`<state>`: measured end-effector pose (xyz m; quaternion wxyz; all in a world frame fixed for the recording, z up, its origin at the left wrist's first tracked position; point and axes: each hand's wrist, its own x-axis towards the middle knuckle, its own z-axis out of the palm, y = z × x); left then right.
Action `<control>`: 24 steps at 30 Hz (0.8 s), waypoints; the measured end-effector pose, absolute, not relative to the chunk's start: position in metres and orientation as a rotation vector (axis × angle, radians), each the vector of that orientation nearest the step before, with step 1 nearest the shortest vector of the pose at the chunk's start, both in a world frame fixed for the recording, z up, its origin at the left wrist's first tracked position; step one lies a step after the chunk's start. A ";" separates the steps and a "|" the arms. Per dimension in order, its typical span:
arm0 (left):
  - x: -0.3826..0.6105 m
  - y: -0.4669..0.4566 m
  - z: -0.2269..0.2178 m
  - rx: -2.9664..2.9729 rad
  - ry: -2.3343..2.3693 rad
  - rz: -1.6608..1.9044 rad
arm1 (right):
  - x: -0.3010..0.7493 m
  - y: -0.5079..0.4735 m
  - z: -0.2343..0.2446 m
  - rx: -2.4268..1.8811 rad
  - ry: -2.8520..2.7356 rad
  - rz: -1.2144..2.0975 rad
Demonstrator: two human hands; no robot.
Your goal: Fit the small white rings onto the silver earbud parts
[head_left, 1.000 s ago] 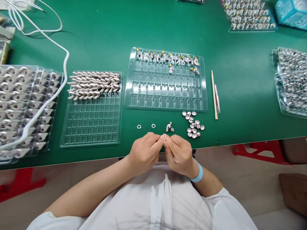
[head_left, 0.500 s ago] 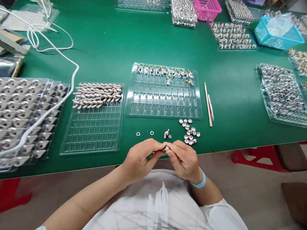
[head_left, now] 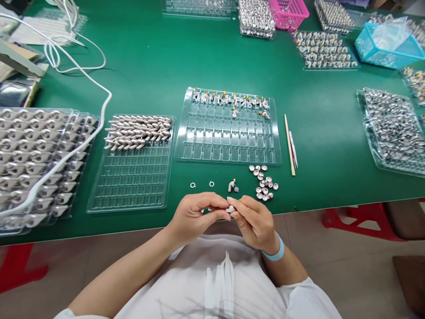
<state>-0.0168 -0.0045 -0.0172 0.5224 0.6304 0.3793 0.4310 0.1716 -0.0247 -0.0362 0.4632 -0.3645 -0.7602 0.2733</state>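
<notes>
A small pale part (head_left: pixel 231 208) is held between the fingertips of the left hand (head_left: pixel 194 217) and the right hand (head_left: pixel 255 220) near the front edge of the green table (head_left: pixel 199 57). A bent component (head_left: pixel 231 186) is placed just beyond the hands, flanked by two white rings (head_left: pixel 210 184) on the left and small round cups (head_left: pixel 264 191) on the right. Behind these, a clear tray (head_left: pixel 181 148) is positioned, its far row occupied by yellow-tipped pieces (head_left: pixel 205 97). A wooden stick (head_left: pixel 288 141) and tweezers (head_left: pixel 294 153) are laid to its right.
</notes>
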 end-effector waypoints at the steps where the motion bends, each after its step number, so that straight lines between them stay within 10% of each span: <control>1: -0.018 -0.004 -0.017 1.535 0.890 1.040 | 0.172 -0.024 -0.036 -0.885 -1.877 0.682; 24: -0.021 -0.003 -0.013 1.676 0.959 0.962 | 0.170 -0.028 -0.035 -0.921 -1.936 0.565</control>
